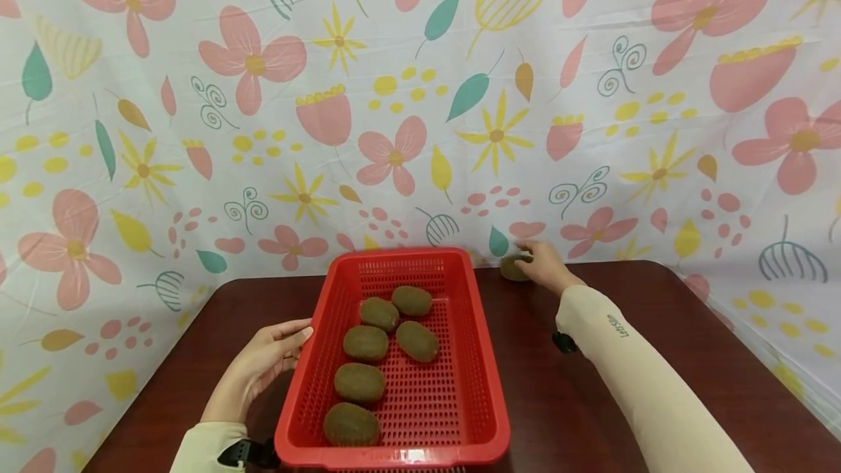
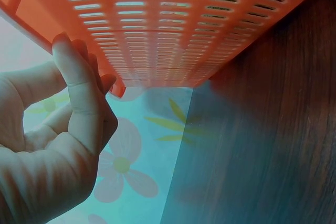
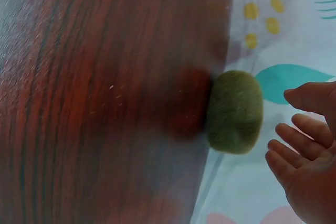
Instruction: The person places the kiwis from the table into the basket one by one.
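A red plastic basket (image 1: 491, 385) with slotted walls stands on the table. Several brown kiwis (image 1: 366, 343) lie in it, mostly along its left side. At the basket's left rim, my left hand (image 1: 263, 356) holds the edge between thumb and fingers; from below, the left wrist view shows the fingers up against the rim. One more kiwi (image 3: 234, 112) sits on the table near its back edge, outside the basket. Over that kiwi reaches my right hand (image 1: 544, 266), its thumb and fingers spread. A gap shows between the fingertips (image 3: 278, 129) and the kiwi in the right wrist view.
The dark wooden table (image 1: 578, 414) extends to both sides of the basket. A white cloth (image 1: 420, 93) with printed flowers and leaves hangs right behind the table's back edge and along its sides. Dark straps (image 1: 246, 452) circle the wrists.
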{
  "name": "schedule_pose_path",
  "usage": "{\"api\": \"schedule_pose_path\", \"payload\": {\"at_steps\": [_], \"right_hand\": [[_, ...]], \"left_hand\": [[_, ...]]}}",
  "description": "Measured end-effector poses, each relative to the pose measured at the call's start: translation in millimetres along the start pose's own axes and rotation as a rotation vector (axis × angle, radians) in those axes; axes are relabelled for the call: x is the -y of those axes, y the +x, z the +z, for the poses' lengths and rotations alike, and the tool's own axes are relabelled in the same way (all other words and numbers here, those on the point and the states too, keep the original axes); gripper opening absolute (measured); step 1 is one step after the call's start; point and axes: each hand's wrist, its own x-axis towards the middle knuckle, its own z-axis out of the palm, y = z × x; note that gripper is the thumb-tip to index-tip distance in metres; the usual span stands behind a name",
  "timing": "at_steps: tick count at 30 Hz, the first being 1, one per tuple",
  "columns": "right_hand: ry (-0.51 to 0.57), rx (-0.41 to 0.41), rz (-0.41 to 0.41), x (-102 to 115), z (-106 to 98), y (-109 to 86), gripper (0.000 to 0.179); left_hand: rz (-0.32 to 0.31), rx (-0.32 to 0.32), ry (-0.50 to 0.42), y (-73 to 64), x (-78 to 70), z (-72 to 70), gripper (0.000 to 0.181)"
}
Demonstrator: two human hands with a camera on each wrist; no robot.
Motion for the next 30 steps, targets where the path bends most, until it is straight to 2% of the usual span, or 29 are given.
{"api": "schedule_pose_path", "payload": {"at_steps": [7, 14, 23, 30], "right_hand": [[-0.085, 0.057, 0.015, -7.6, 7.8, -1.9, 0.049], [-0.189, 0.078, -0.033, -10.7, 14.3, -3.2, 0.050], [-0.237, 0.104, -0.027, -12.1, 17.1, 0.1, 0.052], [-0.271, 0.114, 0.012, -17.3, 19.4, 1.4, 0.055]], "left_hand": [[0.000, 0.004, -0.003, 0.1, 0.8, -0.5, 0.058], [-0.007, 0.002, -0.005, 0.6, 1.8, -0.6, 0.057], [-0.003, 0.010, -0.006, 1.3, 2.3, -1.8, 0.057], [-0.004, 0.009, -0.008, 1.6, 2.6, -1.6, 0.057]]}}
